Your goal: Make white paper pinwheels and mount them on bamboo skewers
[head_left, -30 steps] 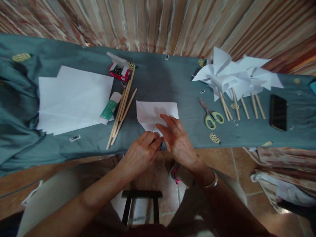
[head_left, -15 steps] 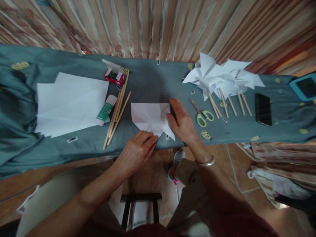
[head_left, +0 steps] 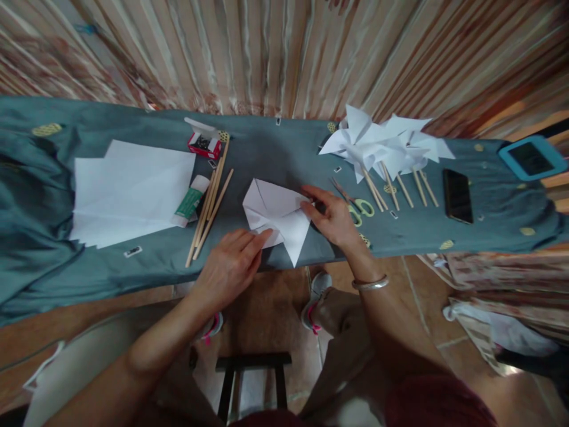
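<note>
A white sheet of paper (head_left: 279,204), cut and folded with pointed flaps, lies on the cloth in front of me. My left hand (head_left: 233,258) is closed on its lower left edge, the thumb over a folded flap. At the upper right corner, my right hand (head_left: 331,216) pinches the paper between thumb and fingers. One pointed flap hangs toward the table's front edge. Just right of that hand lie scissors (head_left: 365,207) with light green handles, partly behind the hand.
Several white paper pinwheels (head_left: 377,142) on sticks lie back right, near a phone (head_left: 457,196) and a blue-framed device (head_left: 532,158). To the left are wooden sticks (head_left: 208,210), a glue stick (head_left: 191,200), a small red box (head_left: 204,144) and white paper sheets (head_left: 133,193).
The paper has turned, and its flaps now point in other directions. My right fingers have closed on its right corner. My left hand has shifted slightly left. The view has moved a little.
</note>
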Demonstrator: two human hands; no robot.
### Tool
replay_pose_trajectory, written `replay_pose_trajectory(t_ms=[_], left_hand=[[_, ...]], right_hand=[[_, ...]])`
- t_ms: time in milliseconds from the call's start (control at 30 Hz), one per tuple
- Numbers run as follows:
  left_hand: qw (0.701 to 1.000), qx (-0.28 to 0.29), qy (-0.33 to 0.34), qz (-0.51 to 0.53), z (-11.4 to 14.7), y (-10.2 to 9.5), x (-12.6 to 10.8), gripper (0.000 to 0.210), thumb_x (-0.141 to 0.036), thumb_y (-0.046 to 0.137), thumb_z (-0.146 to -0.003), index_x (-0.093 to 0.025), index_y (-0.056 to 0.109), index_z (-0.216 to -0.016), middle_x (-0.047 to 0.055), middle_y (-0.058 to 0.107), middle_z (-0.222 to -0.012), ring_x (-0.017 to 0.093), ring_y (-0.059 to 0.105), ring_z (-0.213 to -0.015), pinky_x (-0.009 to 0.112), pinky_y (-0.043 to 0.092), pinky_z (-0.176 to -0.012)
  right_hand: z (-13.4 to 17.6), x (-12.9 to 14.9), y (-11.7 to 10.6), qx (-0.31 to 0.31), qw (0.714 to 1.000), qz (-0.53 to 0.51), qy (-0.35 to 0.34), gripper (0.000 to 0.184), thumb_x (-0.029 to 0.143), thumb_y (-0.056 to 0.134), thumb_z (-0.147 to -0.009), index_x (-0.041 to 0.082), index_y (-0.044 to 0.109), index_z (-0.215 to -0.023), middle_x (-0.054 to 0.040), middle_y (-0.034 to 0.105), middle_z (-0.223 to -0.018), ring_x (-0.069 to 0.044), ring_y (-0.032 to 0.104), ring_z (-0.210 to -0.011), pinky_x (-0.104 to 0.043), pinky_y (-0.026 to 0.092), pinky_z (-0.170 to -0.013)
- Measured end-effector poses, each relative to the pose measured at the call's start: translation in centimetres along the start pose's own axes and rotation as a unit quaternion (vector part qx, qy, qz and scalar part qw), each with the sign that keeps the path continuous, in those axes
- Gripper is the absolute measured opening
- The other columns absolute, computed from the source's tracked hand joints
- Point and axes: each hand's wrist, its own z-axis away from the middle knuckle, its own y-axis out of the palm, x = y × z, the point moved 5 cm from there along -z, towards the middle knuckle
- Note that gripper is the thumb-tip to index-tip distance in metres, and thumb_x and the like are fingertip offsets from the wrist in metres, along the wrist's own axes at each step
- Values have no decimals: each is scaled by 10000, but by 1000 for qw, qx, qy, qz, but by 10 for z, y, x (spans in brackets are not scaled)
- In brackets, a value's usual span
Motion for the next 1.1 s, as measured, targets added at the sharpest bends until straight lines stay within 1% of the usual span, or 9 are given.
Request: replay_pose_trajectory(t_ms=[100,233,333,433,533,633,733,833,1100], left_hand=[[1000,-7,-11,-29,-1,-6,14,333,-109,487,-899,-104,571,-1221,91,673,-872,236,603,-835,382,528,-756],[996,-15,-54,-68,-4,-12,41,313,-100,483,-874,-139,629,-1148,98,681,-940,259,601,-932,430,513,-852],[993,-47,-86,-63,-4,-20,49,361,-61,461,-851,-150,621,-1162,111,657,-1062,276,570,-1042,461,497,-905],[995,-77,-51,-24,-2,-25,30,322,-123,506,-882,-174,593,-1188,106,636,-1096,260,556,-1049,453,496,-915],[999,-44,18,18,1,-15,-3,250,-221,574,-900,-168,586,-1144,96,654,-1035,237,573,-962,406,528,-829],[999,2,30,12,3,2,-22,222,-169,617,-862,-156,598,-1082,96,662,-1017,236,588,-927,395,538,-800],[1000,24,11,-5,2,12,-23,241,-117,613,-848,-145,579,-1084,93,660,-1010,231,592,-916,383,548,-795],[999,35,9,-24,3,14,-21,240,-96,575,-864,-133,559,-1101,82,658,-969,226,599,-887,369,558,-766],[998,44,2,-42,10,14,-19,337,-68,499,-901,-137,500,-1231,74,658,-971,206,623,-892,337,560,-772]], right_hand=[[10,-10,-3,8,993,-95,63,330,349,629,-819,194,692,-1103,-55,738,-949,-196,661,-792,-370,543,-764],[35,-5,3,82,974,-187,99,375,381,654,-786,188,670,-1107,0,714,-757,-155,641,-666,-282,507,-627],[57,1,2,122,973,-148,125,421,379,639,-814,174,628,-1182,31,670,-646,-122,582,-541,-244,445,-525],[70,6,-5,114,982,-85,127,394,413,605,-853,166,643,-1159,15,686,-623,-126,578,-497,-252,452,-508],[72,11,-14,64,992,-24,106,329,381,556,-897,176,664,-1130,-19,723,-679,-162,645,-564,-286,516,-583],[68,24,-17,6,999,16,32,292,307,491,-932,207,663,-1146,-70,755,-951,-218,704,-874,-353,557,-808],[66,36,-9,14,998,17,-53,345,229,412,-957,204,616,-1234,-88,703,-1164,-225,638,-1098,-391,516,-967],[66,39,1,39,995,10,-88,389,185,373,-962,173,570,-1297,-110,682,-1202,-220,612,-1140,-405,506,-997],[64,27,2,53,995,-51,-60,476,66,416,-850,242,627,-1239,-86,663,-1247,-222,587,-1196,-463,468,-1035]])
